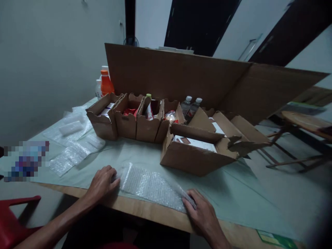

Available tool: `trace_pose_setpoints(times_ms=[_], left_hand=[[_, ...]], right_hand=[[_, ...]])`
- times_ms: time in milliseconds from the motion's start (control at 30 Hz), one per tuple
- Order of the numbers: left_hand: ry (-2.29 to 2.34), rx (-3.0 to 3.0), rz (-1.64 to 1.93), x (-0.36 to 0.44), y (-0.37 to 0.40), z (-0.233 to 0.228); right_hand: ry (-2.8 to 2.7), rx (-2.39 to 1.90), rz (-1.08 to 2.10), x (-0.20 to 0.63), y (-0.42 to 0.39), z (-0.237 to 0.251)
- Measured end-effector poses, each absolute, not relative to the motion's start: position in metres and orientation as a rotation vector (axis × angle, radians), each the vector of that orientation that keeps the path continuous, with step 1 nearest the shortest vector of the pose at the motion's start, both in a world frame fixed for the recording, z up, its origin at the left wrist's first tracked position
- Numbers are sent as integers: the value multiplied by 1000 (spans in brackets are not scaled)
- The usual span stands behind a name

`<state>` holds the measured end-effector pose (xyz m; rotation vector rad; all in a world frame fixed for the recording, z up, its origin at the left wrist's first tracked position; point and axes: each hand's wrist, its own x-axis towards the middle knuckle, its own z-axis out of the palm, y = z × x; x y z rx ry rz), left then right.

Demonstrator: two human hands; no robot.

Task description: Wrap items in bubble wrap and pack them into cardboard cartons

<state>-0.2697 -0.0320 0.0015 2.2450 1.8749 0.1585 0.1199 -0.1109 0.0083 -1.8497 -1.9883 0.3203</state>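
Observation:
A strip of bubble wrap (153,185) lies stretched along the front edge of the table between my two hands. My left hand (103,181) is closed at its left end, the fingers curled over the plastic. At the other end, my right hand (201,209) pinches a folded corner between thumb and fingers. Just beyond the strip stands an open cardboard box (194,157) with a white carton (197,143) inside. More bubble wrap (75,154) lies loose on the table to the left of my left hand.
Several narrow cardboard bins (103,128) with packets line the back. A tall cardboard sheet (176,74) stands behind them. An orange bottle (106,83) is at the back left, two clear bottles (192,105) near the middle. A red plastic chair (15,221) is at the lower left.

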Motion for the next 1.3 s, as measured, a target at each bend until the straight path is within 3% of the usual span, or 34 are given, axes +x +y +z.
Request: trace_pose_setpoints(times_ms=[167, 367, 567, 733, 900, 1067, 1167, 1300], left_hand=[[1781, 2162, 266, -260, -7, 13], [1678, 2349, 486, -219, 58, 42], [1509, 2471, 557, -173, 98, 34], [1369, 2548, 647, -229, 23, 14], [716, 2587, 624, -269, -90, 5], [1055, 2062, 859, -230, -92, 0], [1307, 1720, 905, -213, -65, -4], [1421, 1661, 879, -211, -51, -11]], right_hand=[[-1749, -1783, 500, 101, -156, 13], [-1533, -1631, 674, 40, -184, -22], [-1558, -1455, 783, -17, -184, -38], [-1443, -1466, 935, -18, -188, -32], [-1314, -1403, 1110, -19, -172, -18], [-1075, -1321, 1255, -29, -160, 1], [-1089, -1321, 1144, -22, -161, 4], [-1433, -1477, 706, -6, -154, -1]])
